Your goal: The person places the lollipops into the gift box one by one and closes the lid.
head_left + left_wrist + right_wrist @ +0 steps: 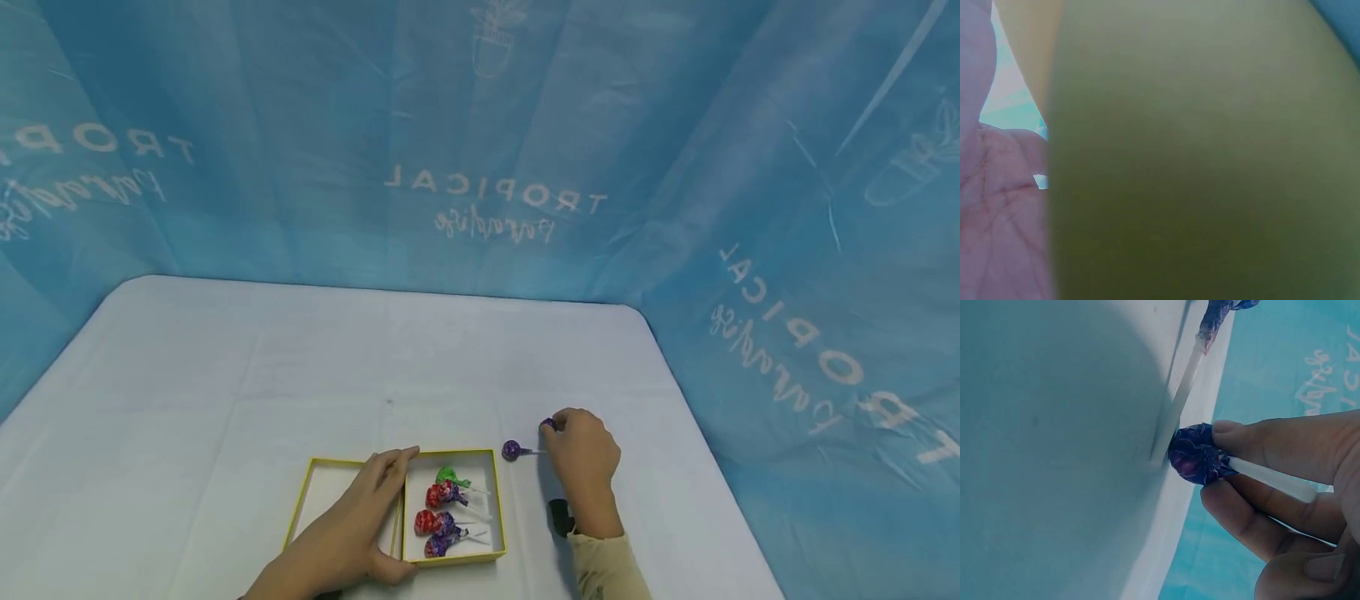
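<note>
My right hand point(583, 454) pinches a purple-wrapped lollipop point(1191, 456) between thumb and fingers, its white stick pointing back toward the palm. A second purple lollipop point(512, 450) lies on the table just left of that hand. The left hand point(352, 521) grips a yellow-edged white box point(501, 508) across its left side, thumb at the front corner and fingertips at the back one. Inside the box lie a green lollipop point(447, 476) and several red and purple lollipops point(425, 522), sticks toward the right. In the left wrist view, a blurred yellow surface covers most of the palm.
Left of the box is another yellow-edged white tray point(302, 500), partly covered by the left hand and forearm. A white cloth point(337, 358) covers the table. Blue printed curtains point(480, 108) stand behind it and at both sides. A black object point(560, 517) sits at the right wrist.
</note>
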Demonstrator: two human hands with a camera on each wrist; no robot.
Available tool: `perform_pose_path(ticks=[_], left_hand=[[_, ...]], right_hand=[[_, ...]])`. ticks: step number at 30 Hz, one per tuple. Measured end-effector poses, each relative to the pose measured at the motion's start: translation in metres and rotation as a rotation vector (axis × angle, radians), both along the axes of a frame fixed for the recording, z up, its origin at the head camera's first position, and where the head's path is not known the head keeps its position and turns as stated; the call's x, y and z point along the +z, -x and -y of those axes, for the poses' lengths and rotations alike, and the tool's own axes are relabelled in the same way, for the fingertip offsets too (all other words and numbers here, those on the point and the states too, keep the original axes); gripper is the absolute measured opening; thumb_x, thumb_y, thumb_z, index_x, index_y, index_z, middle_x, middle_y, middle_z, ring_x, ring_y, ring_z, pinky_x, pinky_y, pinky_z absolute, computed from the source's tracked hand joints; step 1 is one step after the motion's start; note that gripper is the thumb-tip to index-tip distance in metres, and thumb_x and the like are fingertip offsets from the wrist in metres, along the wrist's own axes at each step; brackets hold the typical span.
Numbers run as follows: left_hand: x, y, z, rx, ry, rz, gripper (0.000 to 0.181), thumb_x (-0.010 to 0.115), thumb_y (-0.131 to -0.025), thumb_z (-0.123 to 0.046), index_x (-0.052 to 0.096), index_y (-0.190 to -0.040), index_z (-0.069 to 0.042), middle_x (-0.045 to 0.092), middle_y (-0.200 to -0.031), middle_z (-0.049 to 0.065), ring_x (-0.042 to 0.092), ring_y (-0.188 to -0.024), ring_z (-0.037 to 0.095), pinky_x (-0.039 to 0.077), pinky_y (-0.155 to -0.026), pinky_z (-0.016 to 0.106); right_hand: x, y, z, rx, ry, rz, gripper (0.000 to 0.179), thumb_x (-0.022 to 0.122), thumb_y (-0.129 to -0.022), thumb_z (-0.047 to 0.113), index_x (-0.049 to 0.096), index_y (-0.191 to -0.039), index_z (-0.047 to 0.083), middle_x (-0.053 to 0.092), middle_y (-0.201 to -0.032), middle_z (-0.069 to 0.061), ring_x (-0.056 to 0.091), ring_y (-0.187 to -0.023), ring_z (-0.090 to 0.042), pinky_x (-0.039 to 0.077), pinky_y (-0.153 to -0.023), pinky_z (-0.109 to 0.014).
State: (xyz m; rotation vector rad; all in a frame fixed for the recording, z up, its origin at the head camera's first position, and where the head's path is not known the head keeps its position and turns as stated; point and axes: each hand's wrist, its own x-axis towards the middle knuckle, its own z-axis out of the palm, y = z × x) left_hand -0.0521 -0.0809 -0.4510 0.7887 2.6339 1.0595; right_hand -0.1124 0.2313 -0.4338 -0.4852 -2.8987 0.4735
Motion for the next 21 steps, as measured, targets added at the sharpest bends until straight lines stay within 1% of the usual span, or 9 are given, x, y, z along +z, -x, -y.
perform_pose_path(ticks=[2, 9, 14, 21], left_hand=[[0.0005, -0.0002, -0.0003, 0.002, 0.005, 0.004, 0.127, 0.09, -0.064, -0.052, 0.019, -0.162, -0.017, 0.035, -0.149, 0.004, 0.039, -0.138, 0.025, 0.047, -0.104, 0.049], [0.0032, -0.0017, -0.0004, 0.009, 0.012, 0.026, 0.127, 0.09, -0.064, -0.052, 0.019, -0.162, -0.016, 0.034, -0.149, 0.005, 0.038, -0.14, 0.026, 0.045, -0.106, 0.05], [0.0033, -0.0012, -0.0006, 0.008, 0.004, 0.022, 0.126, 0.09, -0.064, -0.052, 0.019, -0.162, -0.015, 0.035, -0.149, 0.006, 0.038, -0.139, 0.027, 0.045, -0.106, 0.05], [0.0029, -0.0005, -0.0008, 0.005, 0.011, 0.024, 0.128, 0.09, -0.063, -0.053, 0.018, -0.162, -0.016, 0.034, -0.149, 0.005, 0.038, -0.139, 0.027, 0.044, -0.107, 0.05]], right_hand=[[-0.0003, 0.0, -0.0013, 0.001, 0.008, 0.003, 0.017, 0.08, -0.083, 0.025, 0.081, -0.09, 0.01, 0.076, -0.084, -0.007, 0.061, -0.061, -0.017, 0.044, -0.046, -0.035], [0.0, -0.0015, -0.0025, 0.0, 0.022, 0.022, 0.016, 0.083, -0.081, 0.027, 0.081, -0.088, 0.012, 0.075, -0.081, -0.003, 0.061, -0.06, -0.016, 0.042, -0.045, -0.033], [0.0, -0.0025, -0.0035, 0.002, 0.024, 0.015, 0.016, 0.082, -0.081, 0.028, 0.081, -0.088, 0.014, 0.075, -0.079, -0.002, 0.06, -0.059, -0.015, 0.04, -0.044, -0.032], [0.0012, -0.0024, -0.0036, 0.0, 0.018, 0.047, 0.017, 0.083, -0.081, 0.028, 0.081, -0.089, 0.014, 0.075, -0.078, -0.003, 0.059, -0.058, -0.016, 0.041, -0.045, -0.032]])
